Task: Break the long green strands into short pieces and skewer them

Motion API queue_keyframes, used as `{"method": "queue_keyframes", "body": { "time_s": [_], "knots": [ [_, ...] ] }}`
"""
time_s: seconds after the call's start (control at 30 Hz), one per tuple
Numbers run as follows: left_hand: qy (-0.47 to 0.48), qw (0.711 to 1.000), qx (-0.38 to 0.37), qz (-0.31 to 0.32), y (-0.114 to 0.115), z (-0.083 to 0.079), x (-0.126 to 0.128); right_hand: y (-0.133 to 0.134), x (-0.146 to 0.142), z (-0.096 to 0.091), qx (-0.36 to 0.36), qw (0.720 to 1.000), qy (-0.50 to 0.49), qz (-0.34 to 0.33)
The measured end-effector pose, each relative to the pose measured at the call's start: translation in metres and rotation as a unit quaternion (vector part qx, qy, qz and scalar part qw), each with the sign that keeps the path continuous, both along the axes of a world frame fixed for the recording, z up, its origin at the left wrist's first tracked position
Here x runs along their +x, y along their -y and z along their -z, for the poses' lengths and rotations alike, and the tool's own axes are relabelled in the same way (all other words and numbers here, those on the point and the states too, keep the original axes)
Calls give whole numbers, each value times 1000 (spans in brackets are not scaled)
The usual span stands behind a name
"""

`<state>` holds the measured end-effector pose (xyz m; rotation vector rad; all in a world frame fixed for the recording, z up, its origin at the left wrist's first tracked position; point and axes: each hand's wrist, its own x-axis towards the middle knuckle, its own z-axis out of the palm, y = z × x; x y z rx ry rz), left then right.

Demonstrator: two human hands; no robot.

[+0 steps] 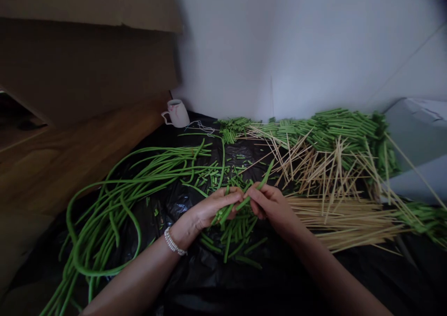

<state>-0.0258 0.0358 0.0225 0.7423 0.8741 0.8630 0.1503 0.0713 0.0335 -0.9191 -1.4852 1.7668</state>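
My left hand (220,204), with a beaded bracelet at its wrist, is closed around several short pieces of long bean (223,213). Thumb and fingers of my right hand (267,200) pinch one longer green piece (267,174) that points up and away. The two hands nearly meet at the fingertips. Beneath them lies a loose pile of cut bean pieces (237,236) on black plastic sheeting (195,279). Whole long beans (101,213) curve in a large bundle on the left. More cut bits (209,174) are scattered just beyond my hands.
Thin wooden skewers (342,218) lie bundled at the right. Beyond them, skewers (314,162) stick out from rows of cut beans (342,127) along the pale wall (279,46). A white mug (179,114) stands at the back, near a cardboard box (87,55). A pale container (419,134) is far right.
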Motion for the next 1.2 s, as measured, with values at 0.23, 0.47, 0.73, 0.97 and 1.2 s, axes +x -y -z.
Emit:
{"method": "queue_keyframes", "body": {
  "time_s": [0.23,0.47,0.73,0.97,1.2],
  "knots": [
    [-35,999,15,34,1,5,4,2,-4,-1,2,999,29,-12],
    [-26,994,47,91,3,0,-1,-6,7,-10,-68,996,-44,43],
    [-33,994,47,96,4,3,0,-1,3,-1,-42,999,-23,-18],
    [-7,1000,-4,-13,5,2,6,-4,2,-3,33,998,19,43],
    [83,984,-58,-149,1,5,9,6,-1,-9,226,966,79,100]
  ]
}}
